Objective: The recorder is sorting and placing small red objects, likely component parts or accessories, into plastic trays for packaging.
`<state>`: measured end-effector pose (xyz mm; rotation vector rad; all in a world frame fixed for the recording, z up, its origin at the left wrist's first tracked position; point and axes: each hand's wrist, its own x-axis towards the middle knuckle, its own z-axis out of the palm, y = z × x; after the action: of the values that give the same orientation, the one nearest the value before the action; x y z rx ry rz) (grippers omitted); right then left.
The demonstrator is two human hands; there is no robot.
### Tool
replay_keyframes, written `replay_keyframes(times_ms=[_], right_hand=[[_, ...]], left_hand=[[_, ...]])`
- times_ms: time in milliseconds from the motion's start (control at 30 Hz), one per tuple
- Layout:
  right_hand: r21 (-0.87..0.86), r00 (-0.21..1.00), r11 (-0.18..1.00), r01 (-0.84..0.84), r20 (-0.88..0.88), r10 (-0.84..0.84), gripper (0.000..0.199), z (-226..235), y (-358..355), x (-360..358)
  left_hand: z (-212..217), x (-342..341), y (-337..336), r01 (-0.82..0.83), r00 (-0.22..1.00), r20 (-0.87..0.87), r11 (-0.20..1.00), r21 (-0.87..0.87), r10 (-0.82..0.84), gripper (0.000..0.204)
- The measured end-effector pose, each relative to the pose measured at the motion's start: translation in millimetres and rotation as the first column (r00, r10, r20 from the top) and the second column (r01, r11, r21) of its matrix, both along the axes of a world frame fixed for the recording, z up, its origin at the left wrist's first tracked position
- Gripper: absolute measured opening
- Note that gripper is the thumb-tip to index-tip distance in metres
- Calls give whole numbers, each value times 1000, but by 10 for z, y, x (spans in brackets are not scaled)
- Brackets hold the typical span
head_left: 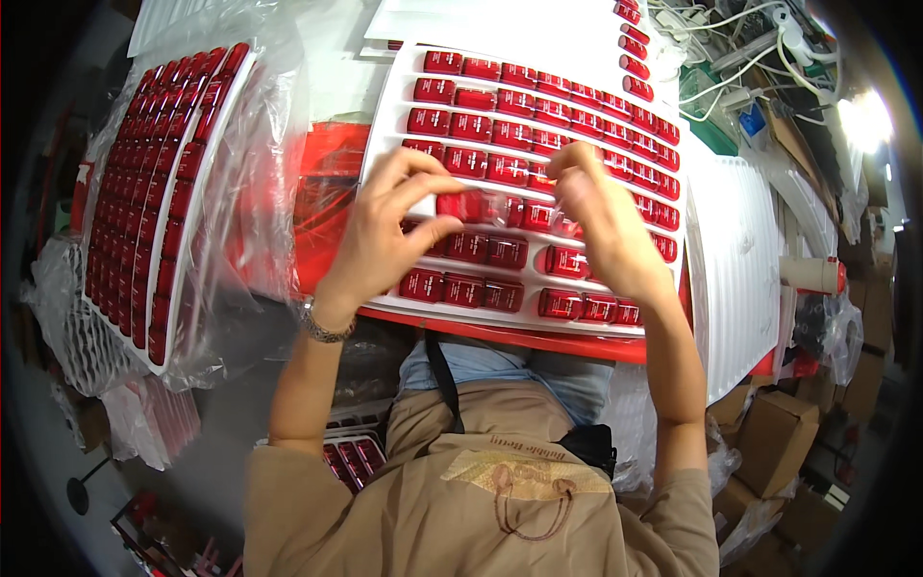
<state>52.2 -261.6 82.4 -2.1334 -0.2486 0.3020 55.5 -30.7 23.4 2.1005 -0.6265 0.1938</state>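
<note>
At the centre of the frame, the left hand (389,226) pinches one end of a small glossy red rectangular cap wrapped in clear film (471,205), just above the white moulded plastic tray (389,115) of like red caps. The right hand (601,226) is curled with fingertips at the wrap's other end; whether it grips I cannot tell. The piece looks light, stiff and slippery, best held by its short ends

A packing workshop is shown; white trays (404,91) of identical red bottles (486,130) are laid out; bagged trays (240,173), cartons (774,438) and cables (731,58) are crowded around.
</note>
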Motion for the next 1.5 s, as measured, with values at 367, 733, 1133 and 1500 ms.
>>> replay_keyframes(times_ms=[367,733,1133,1500], right_hand=[[586,946,747,315,-258,-196,26,-388,-231,-174],[5,898,998,-57,436,49,48,-263,124,-335],[-739,818,360,569,553,-157,29,-760,-3251,-492],[608,920,692,390,-278,-275,36,-329,-861,-617]], left_hand=[[-36,138,448,-59,995,100,895,442,16,39],[25,-197,85,-61,965,-261,960,-273,-13,32],[-3,99,233,-58,994,-78,967,247,79,30],[-40,-342,-577,69,988,111,943,327,-111,34]])
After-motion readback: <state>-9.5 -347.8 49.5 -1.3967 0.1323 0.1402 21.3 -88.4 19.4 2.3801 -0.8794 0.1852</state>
